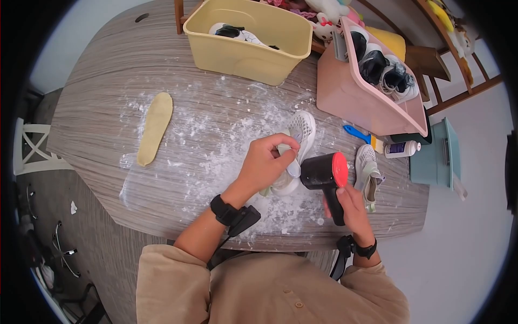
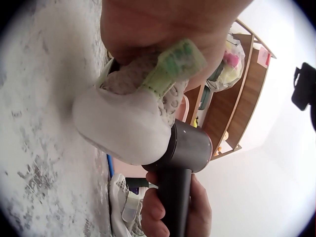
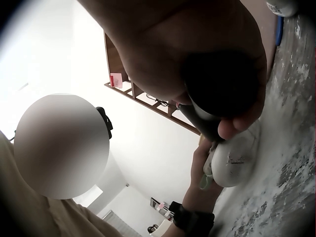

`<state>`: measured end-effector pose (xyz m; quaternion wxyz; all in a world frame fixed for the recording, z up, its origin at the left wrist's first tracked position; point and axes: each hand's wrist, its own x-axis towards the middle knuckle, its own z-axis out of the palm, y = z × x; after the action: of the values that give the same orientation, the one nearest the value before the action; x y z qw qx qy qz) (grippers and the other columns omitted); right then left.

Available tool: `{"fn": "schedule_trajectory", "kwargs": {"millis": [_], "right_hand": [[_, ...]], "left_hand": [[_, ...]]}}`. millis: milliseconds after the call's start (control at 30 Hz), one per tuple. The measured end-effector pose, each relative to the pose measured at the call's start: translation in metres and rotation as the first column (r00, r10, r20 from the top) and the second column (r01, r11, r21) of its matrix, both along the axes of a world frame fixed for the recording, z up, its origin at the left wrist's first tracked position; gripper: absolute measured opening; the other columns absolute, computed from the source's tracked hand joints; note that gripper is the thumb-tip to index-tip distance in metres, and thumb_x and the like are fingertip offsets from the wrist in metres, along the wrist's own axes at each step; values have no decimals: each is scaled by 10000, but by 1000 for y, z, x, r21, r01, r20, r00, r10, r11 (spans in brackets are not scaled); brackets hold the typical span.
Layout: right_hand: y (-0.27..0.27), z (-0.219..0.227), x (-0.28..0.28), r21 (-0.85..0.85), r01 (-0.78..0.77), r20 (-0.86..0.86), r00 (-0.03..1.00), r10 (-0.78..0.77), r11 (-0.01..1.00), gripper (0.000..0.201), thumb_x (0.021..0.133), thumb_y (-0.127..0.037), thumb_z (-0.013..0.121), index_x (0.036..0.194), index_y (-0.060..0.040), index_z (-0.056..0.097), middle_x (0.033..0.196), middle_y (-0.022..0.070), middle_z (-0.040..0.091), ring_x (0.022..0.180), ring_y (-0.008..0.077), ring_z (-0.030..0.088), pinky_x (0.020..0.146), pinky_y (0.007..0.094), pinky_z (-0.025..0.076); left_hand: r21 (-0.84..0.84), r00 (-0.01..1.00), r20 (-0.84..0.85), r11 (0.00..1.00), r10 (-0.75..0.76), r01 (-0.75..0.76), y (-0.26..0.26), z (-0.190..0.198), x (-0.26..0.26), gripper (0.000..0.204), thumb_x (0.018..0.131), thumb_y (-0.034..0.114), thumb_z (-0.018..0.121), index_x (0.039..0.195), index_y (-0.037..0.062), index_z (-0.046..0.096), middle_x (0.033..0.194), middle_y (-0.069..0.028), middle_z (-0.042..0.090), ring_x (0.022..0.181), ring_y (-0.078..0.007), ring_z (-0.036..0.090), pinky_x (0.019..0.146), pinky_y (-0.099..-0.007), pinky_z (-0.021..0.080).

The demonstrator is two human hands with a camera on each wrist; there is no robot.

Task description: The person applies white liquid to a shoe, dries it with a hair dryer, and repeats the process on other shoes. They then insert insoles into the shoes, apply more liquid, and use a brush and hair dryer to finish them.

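A white shoe with a perforated upper (image 1: 303,128) lies on the table in front of the person. My left hand (image 1: 265,162) grips it over its opening, fingers curled and the thumb near the index finger. The left wrist view shows the shoe's rounded white heel (image 2: 123,123) and a pale green pull tab (image 2: 168,71); the fingertips are hidden there. My right hand (image 1: 353,208) holds a black hair dryer (image 1: 317,171) with a red round end by its handle. The dryer's barrel (image 2: 190,148) points at the shoe from close on the right.
White powdery residue covers the middle of the table. A yellow insole (image 1: 155,128) lies at left. A second shoe (image 1: 367,173), a blue-handled brush (image 1: 359,135) and a white bottle (image 1: 402,149) lie at right. Behind stand a yellow bin (image 1: 243,62) and a pink bin (image 1: 345,92) containing shoes.
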<state>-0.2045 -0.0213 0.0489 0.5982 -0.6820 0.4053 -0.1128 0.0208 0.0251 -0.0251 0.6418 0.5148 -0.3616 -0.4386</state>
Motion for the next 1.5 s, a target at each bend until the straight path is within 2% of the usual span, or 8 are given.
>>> {"fn": "schedule_trajectory", "kwargs": {"millis": [167, 367, 567, 900, 1000, 1167, 1400, 1500], "right_hand": [[-3, -3, -5, 13, 19, -16, 1000, -18, 1000, 321, 994, -263, 401, 1024, 24, 541, 733, 52, 579, 588, 104, 550, 566, 247, 445], [-22, -13, 7, -205, 112, 12, 994, -112, 972, 322, 992, -261, 416, 1053, 26, 549, 738, 47, 582, 599, 96, 549, 574, 242, 447], [-10, -15, 1, -19, 11, 70, 998, -10, 1000, 322, 991, -254, 415, 1080, 27, 546, 793, 57, 592, 651, 96, 550, 615, 245, 451], [-31, -23, 5, -137, 53, 96, 995, -40, 989, 376, 997, -287, 399, 1158, 28, 524, 850, 68, 610, 718, 111, 567, 671, 261, 464], [-27, -24, 4, -122, 28, 84, 996, -18, 992, 377, 997, -287, 395, 1165, 25, 523, 864, 70, 610, 724, 113, 567, 673, 260, 464], [-35, -24, 13, -169, 122, 100, 989, -106, 978, 369, 997, -285, 395, 1152, 22, 529, 865, 70, 605, 721, 119, 562, 674, 265, 461], [-29, -27, 6, -163, 32, 85, 996, -19, 986, 365, 998, -302, 390, 1067, 19, 550, 836, 64, 601, 704, 113, 550, 651, 260, 447], [-30, -26, 4, -209, 35, 60, 998, -23, 977, 366, 999, -307, 389, 1054, 16, 552, 833, 62, 598, 696, 111, 547, 646, 258, 444]], "left_hand": [[20, 998, 62, 1000, -10, 9, 2, 6, 2, 97, 812, 32, 626, 902, 30, 664, 807, 21, 637, 539, 12, 482, 480, -163, 367], [-9, 999, 36, 1000, -3, 3, -1, -2, 4, 97, 810, 12, 609, 896, 24, 653, 828, 10, 636, 580, -4, 514, 509, -171, 392], [-3, 1000, 18, 1000, 7, -6, -2, -4, 10, 82, 805, 0, 605, 877, 17, 641, 832, 3, 625, 659, -38, 553, 576, -189, 432], [-15, 998, -65, 1000, 18, -19, -4, -5, 10, 64, 789, 33, 611, 842, 38, 646, 812, 5, 628, 633, -50, 531, 581, -202, 418], [23, 1000, -28, 1000, -11, 12, -3, -4, 12, 67, 802, -2, 601, 858, 19, 632, 848, -4, 618, 740, -59, 567, 637, -200, 447], [-9, 998, -61, 1000, -4, 3, -4, -7, 10, 63, 802, 6, 606, 856, 22, 634, 848, -2, 619, 728, -53, 562, 624, -195, 440], [36, 999, -40, 999, -8, 9, -2, -3, 14, 58, 800, 10, 606, 851, 20, 631, 849, -7, 618, 728, -62, 561, 632, -204, 445], [-47, 997, -57, 997, 51, -54, -6, -12, 8, 65, 785, 36, 612, 842, 36, 644, 796, 0, 625, 634, -57, 537, 581, -212, 424]]}}
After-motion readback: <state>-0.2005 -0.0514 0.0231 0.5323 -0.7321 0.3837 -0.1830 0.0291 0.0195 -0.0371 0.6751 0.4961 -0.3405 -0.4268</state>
